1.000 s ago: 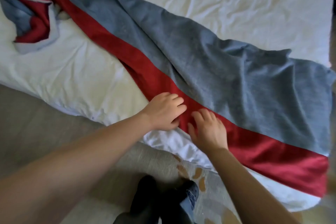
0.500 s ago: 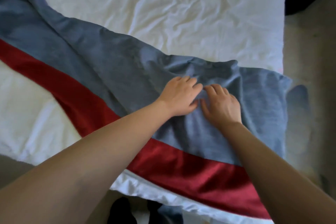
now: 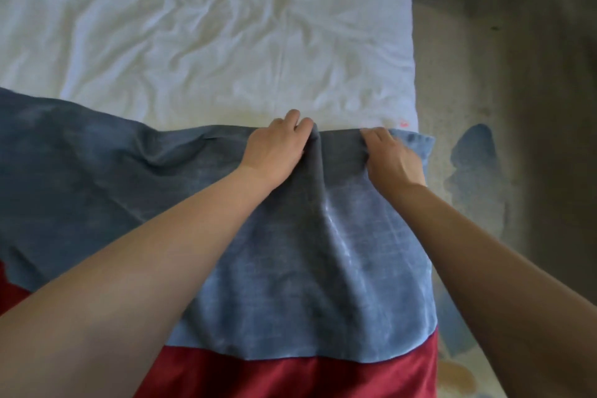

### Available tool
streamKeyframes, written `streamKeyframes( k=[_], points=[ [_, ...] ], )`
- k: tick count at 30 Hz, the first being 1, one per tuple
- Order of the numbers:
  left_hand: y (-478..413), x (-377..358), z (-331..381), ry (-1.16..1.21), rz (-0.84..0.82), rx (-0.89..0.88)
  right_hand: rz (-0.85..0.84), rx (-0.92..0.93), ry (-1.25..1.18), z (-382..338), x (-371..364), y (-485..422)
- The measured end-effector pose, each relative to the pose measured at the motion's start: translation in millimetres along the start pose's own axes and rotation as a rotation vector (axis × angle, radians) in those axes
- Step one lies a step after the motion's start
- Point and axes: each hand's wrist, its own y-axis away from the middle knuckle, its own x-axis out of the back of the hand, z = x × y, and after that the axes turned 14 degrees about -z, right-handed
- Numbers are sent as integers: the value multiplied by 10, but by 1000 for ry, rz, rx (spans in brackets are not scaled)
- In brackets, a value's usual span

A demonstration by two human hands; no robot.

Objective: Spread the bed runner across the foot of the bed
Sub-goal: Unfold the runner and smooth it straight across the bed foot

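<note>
Over at the right corner of the bed (image 3: 226, 42): gripping the far blue hem of the bed runner (image 3: 290, 268) with left hand (image 3: 274, 150) and right hand (image 3: 391, 157). Pull apart evenly, flattening the 1 ridge between, keeping hem straight.

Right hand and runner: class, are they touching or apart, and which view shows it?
Touching. The head view shows the right hand on the runner at its far blue edge, fingers curled into the cloth.

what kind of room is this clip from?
Most likely a bedroom, possibly a hotel room: a bed with rumpled white sheeting, a blue-and-red bed runner lying across its near end, and patterned carpet alongside.
</note>
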Motion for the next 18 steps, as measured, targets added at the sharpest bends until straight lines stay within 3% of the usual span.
streamKeyframes(
  k=[9,18],
  points=[
    [-286,105,148,-75,-73,-76,63,0,46,291,29,-253],
    [-781,481,762,-37,-16,-210,88,-285,54,1369,284,-62]
  ],
)
